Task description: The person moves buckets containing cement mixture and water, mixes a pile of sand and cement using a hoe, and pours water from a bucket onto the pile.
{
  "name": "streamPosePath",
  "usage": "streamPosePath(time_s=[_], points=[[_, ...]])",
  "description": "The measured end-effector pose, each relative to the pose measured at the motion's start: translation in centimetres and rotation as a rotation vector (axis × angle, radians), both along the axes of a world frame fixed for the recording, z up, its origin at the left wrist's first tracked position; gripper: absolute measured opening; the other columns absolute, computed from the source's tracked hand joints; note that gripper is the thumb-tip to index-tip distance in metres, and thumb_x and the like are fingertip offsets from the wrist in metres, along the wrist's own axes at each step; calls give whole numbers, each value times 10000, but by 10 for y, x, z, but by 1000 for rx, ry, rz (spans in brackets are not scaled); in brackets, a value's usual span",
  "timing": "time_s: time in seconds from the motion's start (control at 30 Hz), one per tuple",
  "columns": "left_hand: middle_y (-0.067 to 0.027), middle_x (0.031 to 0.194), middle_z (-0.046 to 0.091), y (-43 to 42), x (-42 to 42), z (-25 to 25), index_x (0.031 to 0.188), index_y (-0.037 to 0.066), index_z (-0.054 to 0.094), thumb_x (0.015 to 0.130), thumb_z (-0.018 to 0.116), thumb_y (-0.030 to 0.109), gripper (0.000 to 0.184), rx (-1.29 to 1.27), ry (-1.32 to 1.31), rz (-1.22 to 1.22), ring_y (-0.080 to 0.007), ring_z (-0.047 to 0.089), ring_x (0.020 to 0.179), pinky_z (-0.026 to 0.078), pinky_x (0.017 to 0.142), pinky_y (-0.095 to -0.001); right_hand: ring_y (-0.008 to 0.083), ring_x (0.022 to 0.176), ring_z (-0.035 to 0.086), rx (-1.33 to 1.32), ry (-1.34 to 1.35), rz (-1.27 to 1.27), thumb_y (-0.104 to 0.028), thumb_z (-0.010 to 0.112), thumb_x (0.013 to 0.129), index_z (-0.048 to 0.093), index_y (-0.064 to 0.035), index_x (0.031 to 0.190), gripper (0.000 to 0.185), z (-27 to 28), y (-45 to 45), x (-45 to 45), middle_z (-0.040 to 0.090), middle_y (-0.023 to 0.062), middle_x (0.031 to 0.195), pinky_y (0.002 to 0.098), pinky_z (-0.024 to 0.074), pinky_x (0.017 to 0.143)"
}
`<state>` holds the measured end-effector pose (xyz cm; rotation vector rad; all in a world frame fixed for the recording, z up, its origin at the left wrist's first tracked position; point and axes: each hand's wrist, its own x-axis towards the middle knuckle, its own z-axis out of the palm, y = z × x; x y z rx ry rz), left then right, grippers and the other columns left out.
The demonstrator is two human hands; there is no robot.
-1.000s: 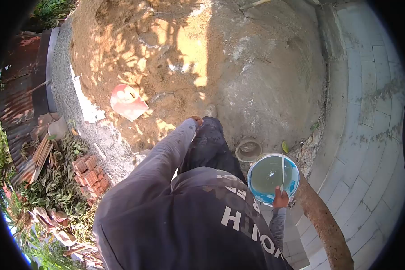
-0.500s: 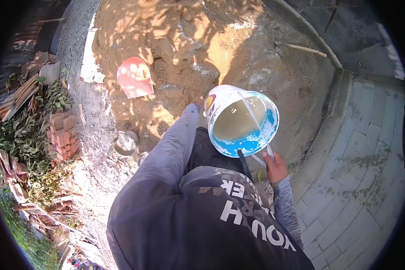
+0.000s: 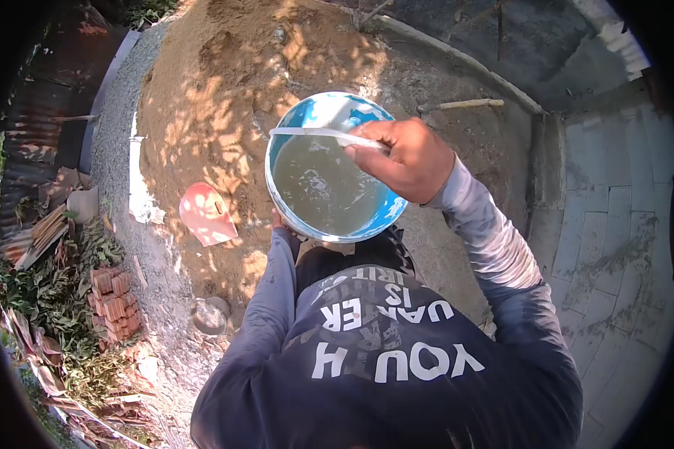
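A white and blue bucket (image 3: 281, 199) holding cloudy, greyish-green water hangs in front of my body. My right hand (image 3: 406, 160), raised at the bucket's right rim, is closed round its white strap handle (image 3: 307, 132). Low on the bucket's left side is my left hand (image 3: 288, 226); most of it is hidden behind the bucket and the sleeve, so its fingers cannot be made out. Left of the bucket, a pinkish-red flat piece (image 3: 204, 215) with a slot lies on the sandy ground (image 3: 165, 150).
Stacked red bricks (image 3: 114, 307) stand at the left, beside dry leaves and wood pieces. A round container (image 3: 210, 316) sits on the rough ground. Behind the bucket lies a stick (image 3: 468, 104). A block wall (image 3: 614, 224) runs along the right.
The bucket has been lifted from low on the right and carried left in front of me, hanging from my right hand. My left hand has moved lower, beside the bucket.
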<state>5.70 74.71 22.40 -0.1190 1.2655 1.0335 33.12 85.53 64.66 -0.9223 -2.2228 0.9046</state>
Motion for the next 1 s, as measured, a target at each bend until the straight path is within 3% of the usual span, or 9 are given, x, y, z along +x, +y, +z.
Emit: streamPosePath(time_s=[0.1,0.13,0.3,0.43,0.47,0.57,0.63,0.73,1.0], points=[[-134,1127,621,41,40,-14,1246,78,552,835,610,571,645,-58,-48,8,-278,609,1000,507,873,-437,288,563,629,-132,-171,-68,-274,626,871,688,-24,993,284,-30,42,35,621,172,640,356,477,536],[-136,1133,619,62,51,-20,1250,79,549,833,609,575,651,-78,-60,9,-280,608,1006,506,877,-439,333,558,616,54,-45,-47,-312,624,859,687,-47,988,301,-54,58,49,597,160,591,404,467,526],[-141,1159,609,158,126,-41,1268,82,536,827,604,599,683,-222,-119,-17,-289,601,1033,502,896,-450,393,709,637,-271,-286,-141,-373,615,812,642,-19,1066,436,-109,148,125,619,199,659,471,492,711],[-146,1180,601,219,176,-52,1282,84,526,823,600,618,709,-296,-161,-13,-297,596,1055,499,911,-458,401,904,635,-274,-252,-162,-385,601,823,566,10,1193,542,-148,208,180,660,238,914,458,478,853],[-147,1185,599,233,187,-53,1285,85,523,821,599,623,715,-310,-160,-25,-299,594,1061,498,915,-461,397,1018,608,-377,-330,-166,-410,611,815,536,-3,1240,594,-168,224,187,632,246,1080,449,457,920],[-155,1282,524,269,201,-48,1345,74,441,805,567,677,819,-378,-115,-138,-335,533,1144,453,967,-496,395,1060,593,-557,-399,-261,-430,625,803,522,-21,1261,622,-167,267,227,612,239,1142,443,454,940],[-168,1454,381,290,203,-44,1450,50,287,777,507,765,1006,-432,-61,-239,-400,417,1287,365,1056,-558,374,958,634,-542,-406,-345,-466,642,791,572,-49,1198,587,-185,281,246,661,210,1009,436,482,877],[-158,1424,412,319,208,-28,1417,58,367,749,484,808,1011,-313,-49,-399,-380,455,1257,413,1004,-550,353,832,663,-590,-336,-453,-503,656,781,617,-70,1115,549,-200,297,267,682,177,820,430,503,801],[-175,1352,456,394,178,-39,1396,80,420,734,423,853,1018,-494,305,-615,-396,510,1144,450,929,-566,368,788,665,-557,-295,-669,-533,667,773,613,-33,1118,610,-204,334,269,668,182,753,423,512,745]])
